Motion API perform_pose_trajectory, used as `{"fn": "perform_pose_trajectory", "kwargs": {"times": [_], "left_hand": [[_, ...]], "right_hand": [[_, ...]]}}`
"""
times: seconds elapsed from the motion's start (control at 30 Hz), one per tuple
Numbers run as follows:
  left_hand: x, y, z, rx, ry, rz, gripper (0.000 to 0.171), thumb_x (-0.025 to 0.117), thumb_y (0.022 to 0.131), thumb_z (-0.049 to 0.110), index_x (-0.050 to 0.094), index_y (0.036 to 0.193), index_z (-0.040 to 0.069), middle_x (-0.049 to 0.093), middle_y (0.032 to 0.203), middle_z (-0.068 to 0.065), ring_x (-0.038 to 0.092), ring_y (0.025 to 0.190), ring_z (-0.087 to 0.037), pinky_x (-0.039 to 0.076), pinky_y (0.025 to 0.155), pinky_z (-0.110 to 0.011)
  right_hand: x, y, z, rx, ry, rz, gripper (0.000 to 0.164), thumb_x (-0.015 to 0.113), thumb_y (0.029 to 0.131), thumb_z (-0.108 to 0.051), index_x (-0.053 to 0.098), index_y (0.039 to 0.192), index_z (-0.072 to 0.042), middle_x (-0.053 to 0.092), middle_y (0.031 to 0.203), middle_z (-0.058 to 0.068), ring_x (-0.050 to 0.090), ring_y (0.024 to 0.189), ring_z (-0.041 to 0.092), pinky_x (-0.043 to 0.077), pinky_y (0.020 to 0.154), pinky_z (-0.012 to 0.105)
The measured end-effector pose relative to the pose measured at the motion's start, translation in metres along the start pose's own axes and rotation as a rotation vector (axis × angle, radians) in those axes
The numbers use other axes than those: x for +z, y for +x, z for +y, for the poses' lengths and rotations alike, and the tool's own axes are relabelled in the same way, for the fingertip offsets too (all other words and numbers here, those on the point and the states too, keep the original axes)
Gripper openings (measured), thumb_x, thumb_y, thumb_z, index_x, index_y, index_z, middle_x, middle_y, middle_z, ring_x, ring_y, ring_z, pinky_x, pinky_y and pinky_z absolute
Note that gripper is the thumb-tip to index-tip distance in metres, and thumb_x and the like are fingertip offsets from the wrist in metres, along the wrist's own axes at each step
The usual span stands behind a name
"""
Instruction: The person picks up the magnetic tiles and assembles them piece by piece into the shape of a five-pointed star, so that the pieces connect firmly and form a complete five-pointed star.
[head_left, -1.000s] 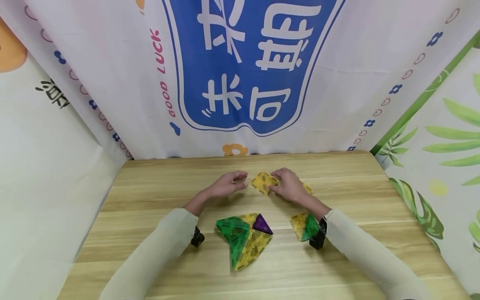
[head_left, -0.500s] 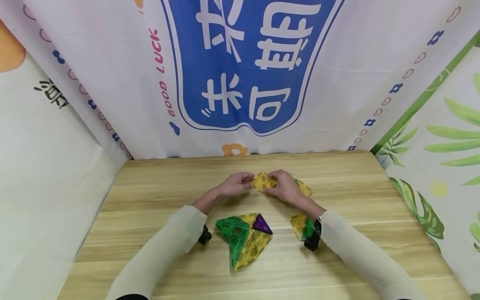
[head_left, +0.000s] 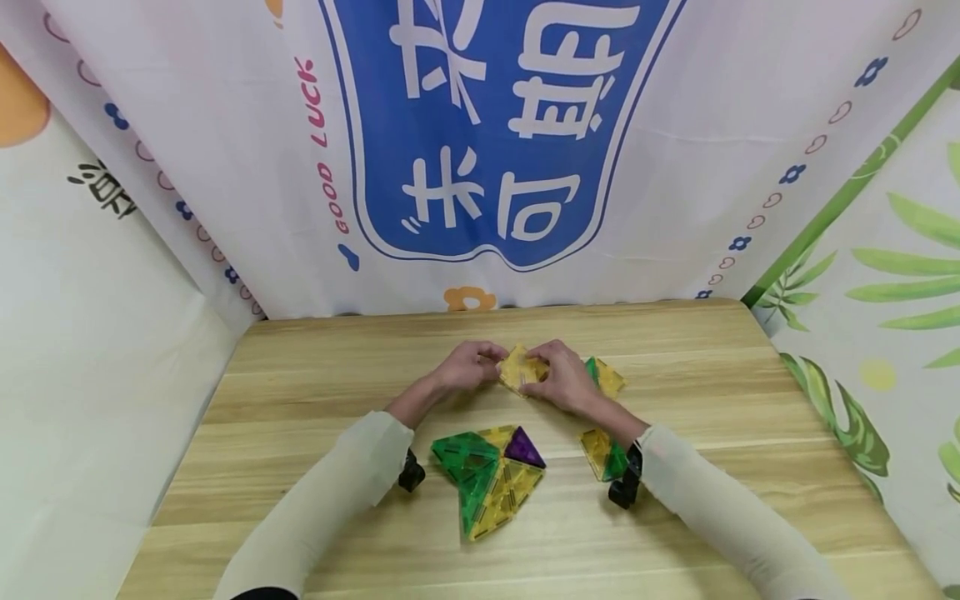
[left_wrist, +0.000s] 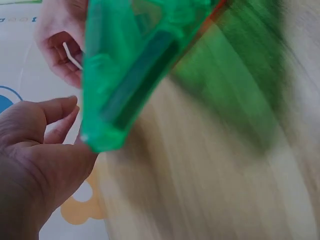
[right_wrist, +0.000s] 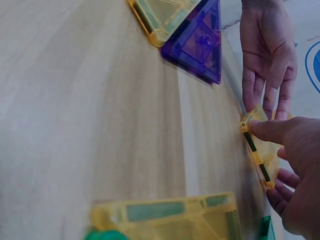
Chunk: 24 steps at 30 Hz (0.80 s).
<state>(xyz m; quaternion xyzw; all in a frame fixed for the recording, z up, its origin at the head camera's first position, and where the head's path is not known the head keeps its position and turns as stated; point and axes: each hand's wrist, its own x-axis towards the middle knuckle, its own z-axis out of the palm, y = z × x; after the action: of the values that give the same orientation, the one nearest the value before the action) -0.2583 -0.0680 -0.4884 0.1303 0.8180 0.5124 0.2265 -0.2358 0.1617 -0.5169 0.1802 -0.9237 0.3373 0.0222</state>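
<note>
My right hand [head_left: 567, 379] pinches a translucent yellow magnetic tile [head_left: 514, 371] at the back middle of the table, thumb on its near side. In the right wrist view that tile [right_wrist: 258, 156] is tilted up. My left hand [head_left: 471, 367] is at the tile's left corner, its fingertips touching or very close to it; in the right wrist view the left fingers [right_wrist: 265, 82] look fairly straight. In front lies a flat joined shape of green tiles [head_left: 467, 462], yellow tiles [head_left: 507, 493] and a purple triangle tile [head_left: 524, 448]. A green tile [left_wrist: 130, 65] hides part of the left wrist view.
Under my right wrist lies a yellow and green tile pair [head_left: 597, 454]. Beyond my right hand is another yellow and green pair [head_left: 610, 379]. A printed cloth [head_left: 285, 258] hangs along the table's back edge, with more cloth at both sides.
My left hand has moved right to the yellow tile's corner. My right hand has closed further over the tile, which has shifted slightly left and tilted.
</note>
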Motion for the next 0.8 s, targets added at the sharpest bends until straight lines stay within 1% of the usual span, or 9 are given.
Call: {"fn": "perform_pose_trajectory", "kwargs": {"times": [0.17,0.3,0.4,0.5,0.57,0.63,0.67,0.73,0.8], "left_hand": [[0.003,0.001,-0.003,0.004,0.065,0.034,0.03,0.064,0.1,-0.004,0.072,0.128,0.003,0.068,0.133,-0.012,0.065,0.105,-0.019,0.056,0.083,-0.028],[0.004,-0.001,-0.002,0.01,0.097,0.04,0.03,0.066,0.096,-0.007,0.076,0.122,0.005,0.068,0.136,-0.01,0.065,0.099,-0.018,0.053,0.078,-0.025],[0.003,-0.005,0.0,0.01,0.069,0.037,0.031,0.066,0.096,-0.008,0.077,0.121,0.006,0.067,0.136,-0.012,0.067,0.104,-0.022,0.057,0.08,-0.027],[0.001,-0.009,-0.001,0.019,0.021,0.033,0.033,0.065,0.095,-0.01,0.077,0.122,0.005,0.067,0.136,-0.015,0.068,0.116,-0.027,0.06,0.089,-0.032],[-0.001,-0.012,-0.001,0.025,-0.01,0.022,0.033,0.064,0.095,-0.009,0.076,0.123,0.005,0.066,0.137,-0.016,0.068,0.119,-0.029,0.061,0.092,-0.034],[-0.004,-0.015,-0.002,0.036,-0.043,0.009,0.033,0.063,0.095,-0.009,0.076,0.123,0.004,0.065,0.138,-0.016,0.069,0.118,-0.03,0.061,0.092,-0.038],[-0.005,-0.017,-0.002,0.041,-0.057,0.002,0.033,0.063,0.095,-0.009,0.075,0.123,0.004,0.065,0.138,-0.015,0.069,0.117,-0.029,0.061,0.093,-0.039],[-0.008,-0.022,-0.002,0.05,-0.072,-0.016,0.031,0.063,0.096,-0.007,0.075,0.124,0.004,0.065,0.138,-0.015,0.069,0.117,-0.029,0.06,0.095,-0.043],[-0.011,-0.028,-0.001,0.052,-0.093,-0.029,0.031,0.063,0.097,-0.007,0.074,0.124,0.003,0.064,0.138,-0.015,0.068,0.118,-0.03,0.059,0.098,-0.046]], "right_hand": [[0.004,-0.004,0.0,-0.03,0.041,0.006,0.058,0.096,0.08,-0.026,0.073,0.128,-0.004,0.065,0.123,0.013,0.063,0.103,0.026,0.057,0.085,0.043],[0.005,-0.006,0.0,-0.057,0.097,0.01,0.053,0.095,0.081,-0.021,0.074,0.126,-0.005,0.065,0.122,0.012,0.062,0.1,0.025,0.055,0.084,0.041],[0.005,-0.006,0.001,-0.063,0.142,0.021,0.046,0.093,0.082,-0.016,0.075,0.123,-0.006,0.066,0.121,0.011,0.064,0.102,0.026,0.056,0.087,0.041],[0.002,-0.006,0.0,-0.038,0.221,0.002,0.039,0.09,0.086,-0.013,0.076,0.121,-0.008,0.07,0.12,0.008,0.065,0.105,0.024,0.057,0.089,0.039],[0.0,-0.006,-0.002,-0.009,0.288,-0.026,0.034,0.087,0.088,-0.011,0.076,0.121,-0.009,0.072,0.121,0.007,0.065,0.101,0.021,0.057,0.086,0.036],[-0.003,-0.007,-0.005,0.024,0.367,-0.061,0.03,0.084,0.091,-0.011,0.076,0.12,-0.01,0.073,0.12,0.006,0.063,0.091,0.02,0.054,0.077,0.029],[-0.004,-0.007,-0.006,0.034,0.402,-0.077,0.029,0.083,0.093,-0.01,0.076,0.121,-0.01,0.073,0.121,0.007,0.064,0.092,0.02,0.052,0.075,0.027],[-0.006,-0.008,-0.009,0.057,0.477,-0.106,0.027,0.081,0.094,-0.009,0.076,0.12,-0.009,0.073,0.123,0.007,0.068,0.1,0.02,0.054,0.077,0.023],[-0.008,-0.009,-0.012,0.064,0.547,-0.131,0.026,0.079,0.095,-0.006,0.076,0.12,-0.007,0.073,0.125,0.009,0.069,0.115,0.025,0.058,0.087,0.025]]}}
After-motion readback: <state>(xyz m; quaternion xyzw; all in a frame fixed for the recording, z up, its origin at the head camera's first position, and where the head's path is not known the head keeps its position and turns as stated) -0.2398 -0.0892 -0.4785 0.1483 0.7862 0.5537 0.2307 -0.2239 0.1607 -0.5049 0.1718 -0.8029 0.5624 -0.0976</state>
